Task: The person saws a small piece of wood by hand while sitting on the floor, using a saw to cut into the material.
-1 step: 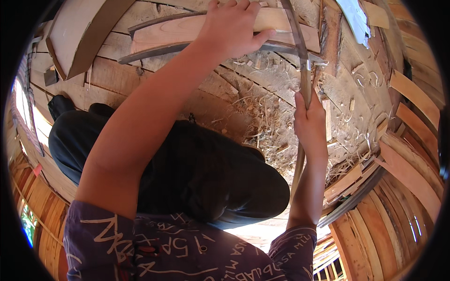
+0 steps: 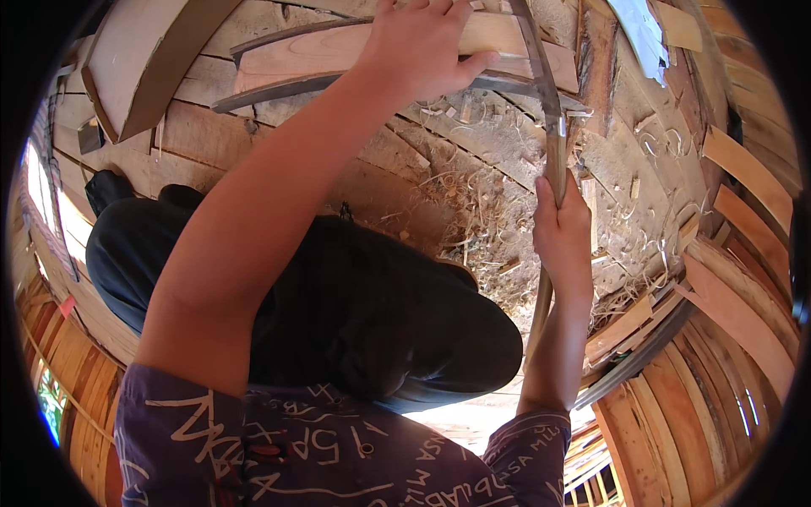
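Note:
A curved pale wooden board with dark long edges lies across the top of the view. My left hand is closed over its middle, thumb out along the near side; the far fingertips are cut off by the picture's rim. At the board's right end, the dark blade of a long-handled knife crosses over the wood. My right hand is wrapped round the knife's wooden handle just below the metal collar. The lower handle runs back beside my right forearm. Whether the blade touches the wood I cannot tell.
Curled shavings and chips litter the plank floor beside my dark-trousered knee. A large board-sided box shape stands at the upper left. Curved wooden slats are piled on the right, and a pale blue sheet lies at the upper right.
My right hand and the knife have shifted slightly toward me and to the right. The left hand and the board stay almost in place.

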Tool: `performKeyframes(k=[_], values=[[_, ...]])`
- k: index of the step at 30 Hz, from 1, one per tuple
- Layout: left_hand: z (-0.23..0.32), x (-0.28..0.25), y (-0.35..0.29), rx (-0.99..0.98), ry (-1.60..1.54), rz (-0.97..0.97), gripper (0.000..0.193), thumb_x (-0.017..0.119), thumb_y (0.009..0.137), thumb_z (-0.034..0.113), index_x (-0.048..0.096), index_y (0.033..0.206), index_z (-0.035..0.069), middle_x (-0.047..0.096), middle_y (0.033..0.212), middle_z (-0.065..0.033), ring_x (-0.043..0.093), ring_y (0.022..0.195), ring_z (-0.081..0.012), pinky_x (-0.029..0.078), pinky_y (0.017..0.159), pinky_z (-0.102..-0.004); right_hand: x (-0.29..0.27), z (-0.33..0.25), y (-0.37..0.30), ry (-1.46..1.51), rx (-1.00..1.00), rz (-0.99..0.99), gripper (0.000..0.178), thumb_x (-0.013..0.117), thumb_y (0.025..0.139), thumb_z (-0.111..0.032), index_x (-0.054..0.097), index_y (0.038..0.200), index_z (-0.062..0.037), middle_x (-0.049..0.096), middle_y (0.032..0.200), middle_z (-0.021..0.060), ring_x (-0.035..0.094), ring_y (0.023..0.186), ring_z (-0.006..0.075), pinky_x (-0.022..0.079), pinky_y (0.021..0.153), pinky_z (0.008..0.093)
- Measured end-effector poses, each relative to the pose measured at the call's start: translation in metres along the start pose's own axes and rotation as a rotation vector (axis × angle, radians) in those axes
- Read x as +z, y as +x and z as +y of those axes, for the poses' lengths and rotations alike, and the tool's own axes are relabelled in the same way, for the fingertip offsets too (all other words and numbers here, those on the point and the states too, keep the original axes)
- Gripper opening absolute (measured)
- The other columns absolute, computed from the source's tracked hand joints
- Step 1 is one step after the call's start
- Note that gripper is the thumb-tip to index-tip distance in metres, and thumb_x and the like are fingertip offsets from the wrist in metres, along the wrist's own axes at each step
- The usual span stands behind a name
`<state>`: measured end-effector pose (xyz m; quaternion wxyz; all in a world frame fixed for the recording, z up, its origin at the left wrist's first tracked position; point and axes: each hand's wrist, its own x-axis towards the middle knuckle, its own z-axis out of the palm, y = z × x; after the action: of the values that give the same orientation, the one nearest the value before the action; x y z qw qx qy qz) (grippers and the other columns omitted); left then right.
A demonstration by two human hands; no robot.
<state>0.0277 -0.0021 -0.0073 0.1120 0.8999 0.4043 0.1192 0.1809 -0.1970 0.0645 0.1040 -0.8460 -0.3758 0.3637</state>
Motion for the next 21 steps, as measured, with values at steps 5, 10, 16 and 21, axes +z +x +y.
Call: performKeyframes(k=[5, 10, 16, 21], values=[[0.003, 0.001, 0.008, -0.007, 0.019, -0.021, 0.057, 0.063, 0.085, 0.046, 0.057, 0.122, 0.002, 0.065, 0.106, -0.0153, 0.062, 0.103, -0.0316, 0.041, 0.094, -0.0520, -0.014, 0.017, -0.051, 0.016, 0.066, -0.018, 0.025, 0.050, 0.102, -0.024, 0.055, 0.107, -0.0008, 0.060, 0.067, 0.0206, 0.065, 0.063, 0.0365, 0.046, 0.056, 0.0446], [0.002, -0.001, 0.004, 0.012, -0.028, 0.036, 0.058, 0.063, 0.085, 0.045, 0.057, 0.123, 0.002, 0.065, 0.106, -0.0159, 0.061, 0.104, -0.0317, 0.041, 0.094, -0.0519, -0.016, -0.005, -0.029, 0.049, 0.075, -0.071, 0.026, 0.051, 0.101, -0.024, 0.056, 0.110, -0.0002, 0.061, 0.068, 0.0225, 0.066, 0.065, 0.0388, 0.047, 0.056, 0.0450], [0.006, 0.000, 0.006, -0.038, -0.002, -0.012, 0.059, 0.062, 0.085, 0.046, 0.057, 0.124, 0.002, 0.065, 0.107, -0.0160, 0.062, 0.104, -0.0319, 0.041, 0.094, -0.0523, 0.002, 0.001, 0.030, 0.034, -0.086, 0.034, 0.029, 0.053, 0.100, -0.025, 0.056, 0.115, -0.0009, 0.065, 0.082, 0.0275, 0.066, 0.076, 0.0443, 0.049, 0.063, 0.0486], [0.004, 0.000, 0.002, -0.016, 0.028, -0.035, 0.059, 0.059, 0.086, 0.048, 0.057, 0.122, 0.001, 0.065, 0.107, -0.0164, 0.062, 0.105, -0.0323, 0.041, 0.095, -0.0532, -0.007, 0.010, -0.006, 0.000, 0.001, -0.006, 0.027, 0.052, 0.100, -0.025, 0.057, 0.114, -0.0011, 0.064, 0.075, 0.0240, 0.066, 0.070, 0.0416, 0.048, 0.061, 0.0469]])
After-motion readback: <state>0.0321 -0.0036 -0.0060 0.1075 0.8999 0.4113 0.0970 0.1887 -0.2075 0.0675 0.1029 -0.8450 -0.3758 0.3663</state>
